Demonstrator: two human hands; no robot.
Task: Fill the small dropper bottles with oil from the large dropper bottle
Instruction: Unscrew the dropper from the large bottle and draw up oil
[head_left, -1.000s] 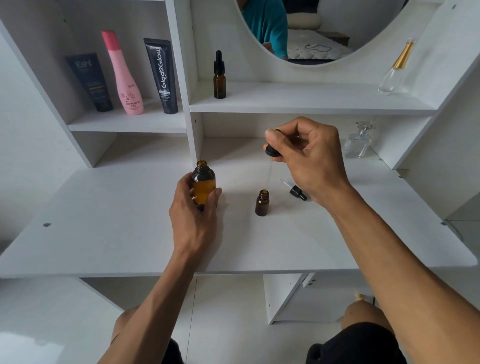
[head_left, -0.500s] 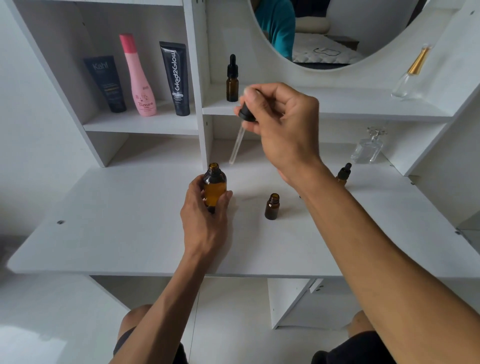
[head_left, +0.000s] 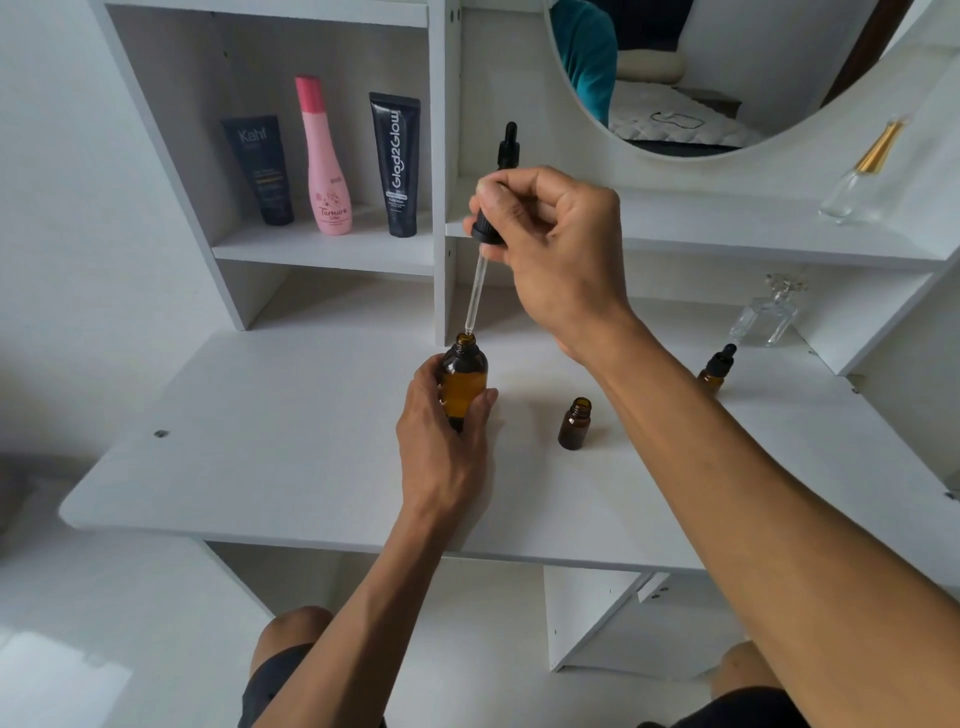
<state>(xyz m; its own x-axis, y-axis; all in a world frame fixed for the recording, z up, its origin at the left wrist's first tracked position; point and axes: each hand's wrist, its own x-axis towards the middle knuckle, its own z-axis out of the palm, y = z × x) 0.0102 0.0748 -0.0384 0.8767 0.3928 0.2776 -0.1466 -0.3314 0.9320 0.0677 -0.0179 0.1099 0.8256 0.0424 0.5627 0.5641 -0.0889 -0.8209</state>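
My left hand (head_left: 441, 441) grips the large amber bottle (head_left: 464, 379), which stands open and upright on the white tabletop (head_left: 291, 457). My right hand (head_left: 556, 260) pinches the black cap of the glass dropper (head_left: 477, 291), its tip right at the large bottle's mouth. A small amber bottle (head_left: 575, 423) stands open to the right of the large one. Another small bottle (head_left: 716, 370) with its black dropper cap on stands farther right, partly behind my right forearm. A further capped dropper bottle (head_left: 507, 145) stands on the shelf, half hidden by my right hand.
On the left shelf stand a dark Kahf tube (head_left: 261, 171), a pink bottle (head_left: 322, 161) and a black Glad2Glow tube (head_left: 397, 166). A clear perfume bottle (head_left: 766, 317) stands at the back right, a gold-capped glass bottle (head_left: 862, 176) on the shelf above. A round mirror (head_left: 701, 73) hangs above.
My right hand has carried the dropper left from above the small open bottle and lowered its tip to the large bottle's mouth. My left hand has kept its hold on the large bottle.
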